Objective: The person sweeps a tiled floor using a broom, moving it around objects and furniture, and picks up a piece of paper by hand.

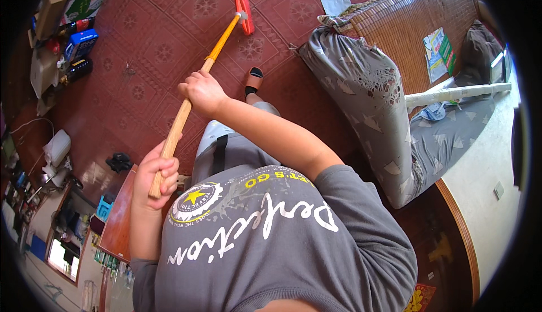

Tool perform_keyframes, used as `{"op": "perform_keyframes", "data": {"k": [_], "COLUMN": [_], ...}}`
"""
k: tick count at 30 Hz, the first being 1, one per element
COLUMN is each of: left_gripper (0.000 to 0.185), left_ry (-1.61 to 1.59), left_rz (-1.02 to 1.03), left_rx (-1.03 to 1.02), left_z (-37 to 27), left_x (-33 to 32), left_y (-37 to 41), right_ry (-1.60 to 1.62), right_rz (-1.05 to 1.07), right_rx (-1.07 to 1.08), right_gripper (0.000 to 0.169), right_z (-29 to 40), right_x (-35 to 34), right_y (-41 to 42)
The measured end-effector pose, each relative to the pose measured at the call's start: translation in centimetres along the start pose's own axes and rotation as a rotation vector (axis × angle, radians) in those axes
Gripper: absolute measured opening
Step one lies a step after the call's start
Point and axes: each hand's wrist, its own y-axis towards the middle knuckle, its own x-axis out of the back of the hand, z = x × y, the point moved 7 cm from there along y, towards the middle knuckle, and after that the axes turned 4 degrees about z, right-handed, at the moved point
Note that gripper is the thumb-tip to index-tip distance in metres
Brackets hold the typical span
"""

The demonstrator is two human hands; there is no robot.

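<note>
A long-handled broom (178,126) slants away from my body, its red brush head (242,10) resting on the red patterned floor tiles (165,51). The pale wooden handle carries an orange-yellow sleeve (223,41) on its far part. My left hand (157,176) wraps the near end of the handle, close to my waist. Further up the shaft, just below the sleeve, my right hand (205,94) grips it from above. One foot in an orange-brown slipper (254,81) shows to the right of the broom.
On the right stands a sofa (360,96) with a torn grey cover and a woven mat (406,20). A white bar (459,94) lies across it. Boxes and bottles (78,70) crowd the left side. A wooden table (118,219) is near my left arm; black shoes (118,161) lie beyond it.
</note>
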Motion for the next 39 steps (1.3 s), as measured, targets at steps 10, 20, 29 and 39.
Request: {"op": "perform_keyframes", "data": {"k": [10,20,29,39], "left_gripper": [0.039,0.025,0.058,0.024], "left_ry": [-0.047,-0.199,0.076,-0.010], "left_rz": [0.337,0.349,0.042,0.182], "left_rx": [0.127,0.109,-0.099,0.167], "left_z": [1.9,0.5,1.6,7.2], "left_x": [-3.6,-3.4,2.2,1.8], "left_y": [9.6,13.5,1.2,8.2], "right_ry": [-0.162,-0.133,-0.049,-0.074], "right_rz": [0.061,0.164,0.037,0.118], "right_rx": [-0.212,-0.229,0.045,-0.186], "right_gripper": [0.004,0.011,0.007,0.007], "right_z": [-10.3,-14.2,0.1,-8.1], "right_x": [4.4,1.3,-0.3,-1.4], "right_y": [-5.0,-2.1,0.3,-9.8]}}
